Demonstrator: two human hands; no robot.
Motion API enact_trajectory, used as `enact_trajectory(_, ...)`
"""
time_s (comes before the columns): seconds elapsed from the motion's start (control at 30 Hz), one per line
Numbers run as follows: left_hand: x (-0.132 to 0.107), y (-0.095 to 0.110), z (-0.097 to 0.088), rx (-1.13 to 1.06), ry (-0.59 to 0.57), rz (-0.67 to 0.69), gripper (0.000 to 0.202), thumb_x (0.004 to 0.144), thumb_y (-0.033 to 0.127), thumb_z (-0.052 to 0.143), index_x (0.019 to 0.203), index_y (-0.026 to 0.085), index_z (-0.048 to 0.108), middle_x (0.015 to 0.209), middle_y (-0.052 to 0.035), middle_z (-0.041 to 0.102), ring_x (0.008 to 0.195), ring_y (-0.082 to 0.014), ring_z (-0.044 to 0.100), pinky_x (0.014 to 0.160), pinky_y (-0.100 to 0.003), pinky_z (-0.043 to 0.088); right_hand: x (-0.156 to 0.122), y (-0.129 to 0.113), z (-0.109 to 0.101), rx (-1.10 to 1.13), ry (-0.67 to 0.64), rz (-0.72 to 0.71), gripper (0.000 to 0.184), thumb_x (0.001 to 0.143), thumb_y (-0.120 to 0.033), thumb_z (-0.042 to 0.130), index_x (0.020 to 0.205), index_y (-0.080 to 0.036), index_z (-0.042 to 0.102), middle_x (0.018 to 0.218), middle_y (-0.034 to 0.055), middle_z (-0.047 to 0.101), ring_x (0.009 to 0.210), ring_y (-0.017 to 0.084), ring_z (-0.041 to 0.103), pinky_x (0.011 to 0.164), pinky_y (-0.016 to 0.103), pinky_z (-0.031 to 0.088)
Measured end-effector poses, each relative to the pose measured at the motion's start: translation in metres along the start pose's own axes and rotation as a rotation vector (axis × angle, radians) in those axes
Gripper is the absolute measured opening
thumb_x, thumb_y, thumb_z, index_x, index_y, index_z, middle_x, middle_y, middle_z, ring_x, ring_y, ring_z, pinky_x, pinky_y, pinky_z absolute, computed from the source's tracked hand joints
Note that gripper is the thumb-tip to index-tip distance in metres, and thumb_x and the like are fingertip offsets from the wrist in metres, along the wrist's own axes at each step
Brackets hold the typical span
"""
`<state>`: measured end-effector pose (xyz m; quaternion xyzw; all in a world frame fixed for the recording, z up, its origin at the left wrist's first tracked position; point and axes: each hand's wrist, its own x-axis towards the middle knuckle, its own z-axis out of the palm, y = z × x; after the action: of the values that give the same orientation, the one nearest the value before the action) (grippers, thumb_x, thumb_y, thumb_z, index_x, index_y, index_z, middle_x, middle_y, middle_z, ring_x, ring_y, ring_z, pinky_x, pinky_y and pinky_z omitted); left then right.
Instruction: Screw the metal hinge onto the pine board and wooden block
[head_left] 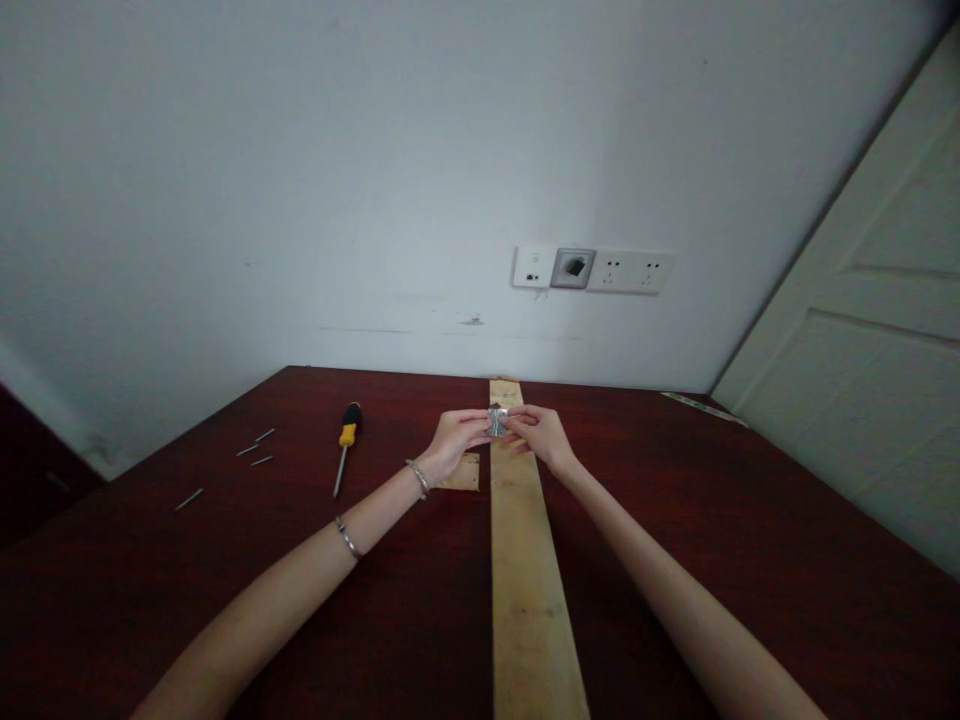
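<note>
Both my hands meet over the far end of a long pale wooden plank (529, 570) that lies lengthwise on the dark red table (750, 520). My left hand (454, 443) and my right hand (536, 432) pinch a small shiny metal piece (496, 421) between their fingertips, just above the plank. It looks like a small hinge or bracket, though I cannot make it out for sure. A small flat wooden block (465, 473) lies beside the plank, partly under my left wrist. Two bracelets sit on my left forearm.
A screwdriver with a yellow and black handle (345, 445) lies left of my hands. Several loose screws or nails (255, 450) are scattered further left. A white wall with a socket strip (592, 269) rises behind the table. A white door (862, 350) stands at the right.
</note>
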<state>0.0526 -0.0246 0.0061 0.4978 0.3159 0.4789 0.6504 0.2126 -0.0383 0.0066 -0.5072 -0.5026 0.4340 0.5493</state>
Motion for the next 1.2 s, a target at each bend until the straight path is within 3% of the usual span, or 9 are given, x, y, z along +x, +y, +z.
enact_trajectory(0.17,0.000,0.000,0.000,-0.007,0.097,0.025,0.021,0.066,0.017,0.077,0.085,0.007,0.073,0.089,-0.0141,0.072,0.080,-0.0205,0.068,0.083,-0.038,0.053,-0.001,0.001,-0.001,-0.059,0.080,-0.129,0.023,0.066,-0.029,0.072,0.082,-0.014,0.067,0.081,0.0061,0.072,0.069,0.019,0.069,0.039,0.020,0.053)
enact_trajectory(0.37,0.000,0.001,0.005,0.037,0.169,0.102,0.018,0.068,0.016,0.075,0.085,0.010,0.074,0.086,-0.0106,0.073,0.078,-0.0180,0.067,0.085,-0.035,0.052,-0.009,-0.002,0.010,-0.049,-0.006,-0.173,0.026,0.068,-0.033,0.070,0.087,-0.015,0.073,0.093,0.0073,0.074,0.084,0.023,0.070,0.050,0.025,0.059)
enact_trajectory(0.7,0.010,-0.011,0.001,0.140,0.083,0.228,0.022,0.079,0.019,0.066,0.099,0.015,0.073,0.110,-0.0081,0.069,0.106,-0.0222,0.062,0.098,-0.035,0.045,-0.004,0.005,0.013,0.047,0.025,-0.169,0.039,0.062,-0.034,0.076,0.095,-0.013,0.072,0.099,0.0119,0.074,0.092,0.024,0.070,0.076,0.034,0.059)
enact_trajectory(0.87,0.006,-0.012,0.007,0.145,0.049,0.205,0.024,0.083,0.017,0.061,0.105,0.019,0.071,0.121,-0.0060,0.064,0.117,-0.0222,0.056,0.105,-0.033,0.039,-0.002,0.008,0.010,0.061,0.071,-0.166,0.039,0.061,-0.033,0.077,0.092,-0.011,0.071,0.095,0.0126,0.074,0.090,0.024,0.070,0.076,0.032,0.059)
enact_trajectory(1.03,-0.004,-0.003,0.017,0.148,0.074,0.170,0.020,0.081,0.016,0.063,0.100,0.019,0.071,0.125,-0.0068,0.061,0.129,-0.0229,0.046,0.111,-0.030,0.028,-0.001,0.007,0.006,0.046,0.106,-0.154,0.034,0.063,-0.035,0.077,0.088,-0.012,0.072,0.093,0.0114,0.075,0.088,0.024,0.071,0.069,0.030,0.059)
enact_trajectory(1.2,-0.009,-0.001,0.019,0.148,-0.020,0.149,0.021,0.082,0.026,0.065,0.101,0.020,0.070,0.125,-0.0066,0.061,0.133,-0.0218,0.039,0.113,-0.030,0.025,0.001,0.010,0.002,0.040,0.121,-0.144,0.035,0.064,-0.038,0.076,0.088,-0.012,0.073,0.087,0.0108,0.075,0.084,0.023,0.071,0.067,0.030,0.059)
